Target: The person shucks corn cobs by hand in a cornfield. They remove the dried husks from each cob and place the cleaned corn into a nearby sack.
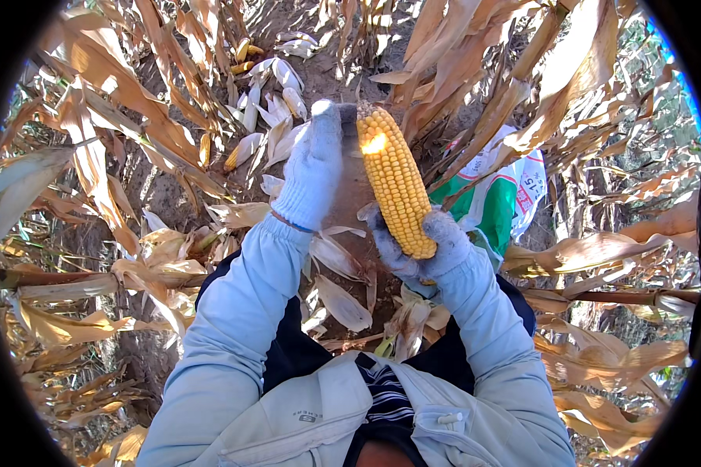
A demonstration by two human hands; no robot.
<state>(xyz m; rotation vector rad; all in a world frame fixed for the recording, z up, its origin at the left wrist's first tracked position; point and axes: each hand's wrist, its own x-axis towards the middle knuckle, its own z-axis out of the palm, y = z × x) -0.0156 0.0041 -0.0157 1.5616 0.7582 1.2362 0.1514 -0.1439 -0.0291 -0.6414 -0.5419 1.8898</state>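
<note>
A bare yellow ear of corn point(397, 183) stands tilted in front of me, its narrow tip up and to the left. Around its thick lower end, the fingers and thumb of my right hand point(428, 245) are closed, in a grey-soiled white glove. My left hand point(316, 159), in a white knit glove, is beside the tip. Its thumb is raised and its grey fingers reach toward the tip, apparently touching it. Those fingers are partly hidden and slightly blurred. Pale corn husks point(343, 303) lie on the ground below the ear.
Dry corn stalks and leaves point(514, 62) crowd both sides, some leaning inward. A green and white plastic sack point(483, 194) stands right of my right hand. Ahead on the soil lie loose husks point(276, 117) and several yellow ears point(244, 58).
</note>
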